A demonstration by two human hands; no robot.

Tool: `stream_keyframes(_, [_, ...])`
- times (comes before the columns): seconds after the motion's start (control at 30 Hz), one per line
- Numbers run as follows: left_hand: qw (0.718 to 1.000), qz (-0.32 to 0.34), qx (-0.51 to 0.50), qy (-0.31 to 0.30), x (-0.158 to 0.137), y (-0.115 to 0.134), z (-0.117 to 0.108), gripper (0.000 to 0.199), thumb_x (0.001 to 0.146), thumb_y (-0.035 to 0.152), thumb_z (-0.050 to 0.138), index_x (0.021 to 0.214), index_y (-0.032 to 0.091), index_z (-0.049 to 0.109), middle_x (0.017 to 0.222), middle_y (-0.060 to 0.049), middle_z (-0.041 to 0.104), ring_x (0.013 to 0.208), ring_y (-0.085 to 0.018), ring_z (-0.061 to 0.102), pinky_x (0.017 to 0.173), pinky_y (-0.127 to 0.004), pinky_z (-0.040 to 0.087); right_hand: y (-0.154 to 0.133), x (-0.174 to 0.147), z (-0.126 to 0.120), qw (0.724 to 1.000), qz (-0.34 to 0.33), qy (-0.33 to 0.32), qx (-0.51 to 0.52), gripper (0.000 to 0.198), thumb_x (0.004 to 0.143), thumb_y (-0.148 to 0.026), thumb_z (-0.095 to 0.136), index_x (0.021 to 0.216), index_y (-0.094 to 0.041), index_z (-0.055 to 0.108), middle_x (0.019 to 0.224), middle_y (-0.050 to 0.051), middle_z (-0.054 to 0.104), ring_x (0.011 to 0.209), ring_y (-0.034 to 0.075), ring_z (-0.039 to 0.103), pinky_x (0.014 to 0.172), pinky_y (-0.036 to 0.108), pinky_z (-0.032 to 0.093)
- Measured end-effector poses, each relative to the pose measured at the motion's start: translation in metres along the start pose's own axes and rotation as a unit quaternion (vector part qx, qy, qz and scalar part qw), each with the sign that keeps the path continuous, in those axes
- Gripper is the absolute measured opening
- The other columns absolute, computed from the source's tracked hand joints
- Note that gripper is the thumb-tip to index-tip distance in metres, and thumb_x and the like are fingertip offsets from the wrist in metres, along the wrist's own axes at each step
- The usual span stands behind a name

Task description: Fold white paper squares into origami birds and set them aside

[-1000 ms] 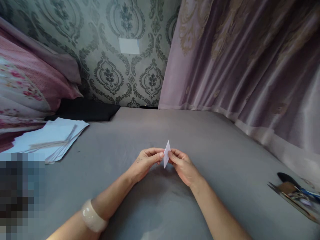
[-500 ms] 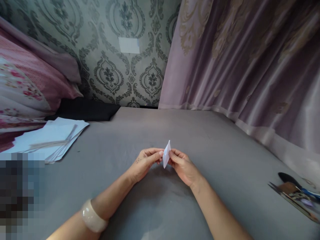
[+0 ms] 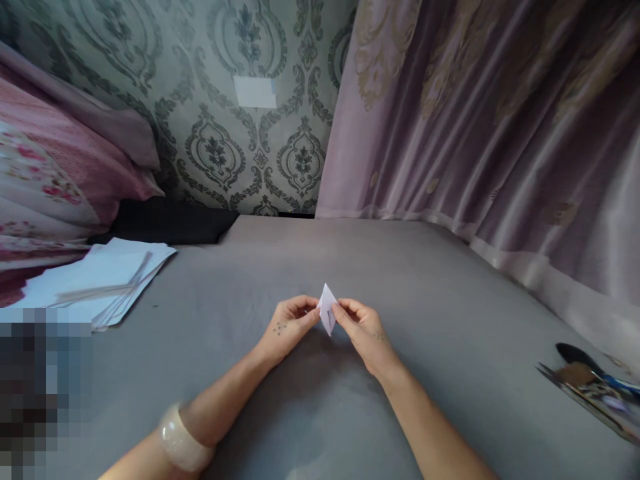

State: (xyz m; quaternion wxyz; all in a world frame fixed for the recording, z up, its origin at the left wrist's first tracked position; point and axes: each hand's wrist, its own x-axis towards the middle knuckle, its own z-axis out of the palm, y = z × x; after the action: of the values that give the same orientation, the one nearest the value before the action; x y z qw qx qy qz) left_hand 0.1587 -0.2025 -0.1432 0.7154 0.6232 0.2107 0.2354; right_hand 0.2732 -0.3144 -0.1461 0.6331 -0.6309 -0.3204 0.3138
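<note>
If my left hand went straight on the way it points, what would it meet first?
The paper your left hand pinches; beyond it, probably your right hand, though depth is unclear.

Counting one left hand (image 3: 287, 328) and one right hand (image 3: 367, 332), one folded white paper (image 3: 327, 311) and one pale bangle (image 3: 184, 440). Also finding one flat black item (image 3: 177, 223), one white rectangle (image 3: 255, 92) and several white sheets (image 3: 107, 261), too overlapped for exact counting.
</note>
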Motion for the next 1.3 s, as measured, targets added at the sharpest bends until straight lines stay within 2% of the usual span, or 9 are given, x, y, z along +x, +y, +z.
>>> stream_keyframes(0.23, [1.000,-0.010,-0.019,-0.008,0.002,-0.001,0.001,0.026,0.068,0.037,0.077,0.076,0.014,0.068,0.073,-0.002,0.070,0.066,-0.012,0.060,0.067,-0.023,0.044,-0.009,-0.002,0.002,0.995,-0.035,0.023,-0.090,0.023,0.080,-0.038,0.061,0.085,-0.016,0.069,0.078,0.005,0.069,0.074,0.018,0.062,0.072,0.030,0.047])
stream_keyframes(0.37, [1.000,-0.010,-0.014,0.013,0.003,-0.004,0.000,0.028,0.066,0.038,0.078,0.074,0.014,0.065,0.072,-0.002,0.068,0.066,-0.012,0.059,0.066,-0.023,0.043,-0.017,-0.007,0.002,0.990,-0.075,-0.004,-0.122,0.020,0.083,-0.031,0.056,0.088,-0.017,0.069,0.087,0.005,0.070,0.082,0.018,0.063,0.078,0.030,0.047])
stream_keyframes(0.53, [1.000,0.010,-0.015,0.019,0.002,-0.003,0.000,0.029,0.065,0.038,0.079,0.075,0.015,0.063,0.069,0.000,0.066,0.065,-0.012,0.058,0.065,-0.023,0.044,-0.020,-0.010,0.004,0.987,-0.090,-0.020,-0.132,0.021,0.082,-0.037,0.061,0.090,-0.018,0.067,0.086,0.004,0.067,0.083,0.018,0.060,0.078,0.029,0.046])
stream_keyframes(0.67, [0.998,0.057,-0.019,-0.005,-0.001,0.005,-0.002,0.022,0.070,0.034,0.076,0.075,0.016,0.066,0.093,-0.006,0.068,0.086,-0.017,0.062,0.078,-0.027,0.046,-0.019,-0.009,0.005,0.988,-0.099,-0.008,-0.119,0.018,0.082,-0.037,0.063,0.086,-0.020,0.067,0.083,0.003,0.066,0.081,0.017,0.059,0.078,0.029,0.046])
stream_keyframes(0.77, [0.997,0.051,-0.053,-0.032,-0.003,0.008,-0.003,0.018,0.072,0.031,0.075,0.074,0.016,0.065,0.109,-0.008,0.066,0.101,-0.021,0.060,0.089,-0.032,0.045,-0.019,-0.008,0.004,0.992,-0.097,-0.022,-0.081,0.016,0.082,-0.036,0.062,0.086,-0.021,0.068,0.087,0.003,0.067,0.081,0.017,0.060,0.077,0.029,0.047])
stream_keyframes(0.87, [0.995,0.041,-0.079,-0.049,-0.002,0.007,-0.004,0.017,0.072,0.028,0.075,0.075,0.016,0.064,0.095,-0.006,0.069,0.093,-0.018,0.062,0.087,-0.031,0.046,-0.019,-0.008,0.004,0.994,-0.092,-0.024,-0.059,0.016,0.082,-0.035,0.063,0.086,-0.021,0.069,0.087,0.003,0.068,0.079,0.016,0.060,0.076,0.029,0.046])
stream_keyframes(1.0, [0.997,0.057,-0.061,0.003,0.000,0.003,-0.002,0.018,0.070,0.027,0.077,0.070,0.016,0.063,0.081,-0.001,0.065,0.078,-0.013,0.060,0.076,-0.025,0.047,-0.016,-0.007,0.005,0.996,-0.069,0.005,-0.063,0.019,0.081,-0.037,0.064,0.082,-0.019,0.070,0.078,0.002,0.067,0.073,0.016,0.058,0.072,0.028,0.045])
stream_keyframes(1.1, [0.997,0.064,-0.026,0.032,0.001,0.001,0.000,0.019,0.069,0.029,0.078,0.071,0.015,0.064,0.080,-0.001,0.066,0.077,-0.013,0.060,0.074,-0.025,0.047,-0.010,-0.004,0.005,0.997,-0.049,0.022,-0.049,0.021,0.080,-0.038,0.065,0.082,-0.018,0.070,0.075,0.002,0.066,0.069,0.015,0.057,0.068,0.027,0.044])
stream_keyframes(1.3, [0.998,0.065,0.008,0.021,-0.001,0.001,0.002,0.023,0.070,0.033,0.077,0.078,0.014,0.066,0.081,-0.004,0.069,0.075,-0.015,0.062,0.074,-0.027,0.049,-0.001,-0.003,0.005,0.999,-0.024,0.037,-0.021,0.024,0.079,-0.040,0.065,0.085,-0.017,0.070,0.077,0.003,0.068,0.070,0.015,0.058,0.067,0.027,0.043])
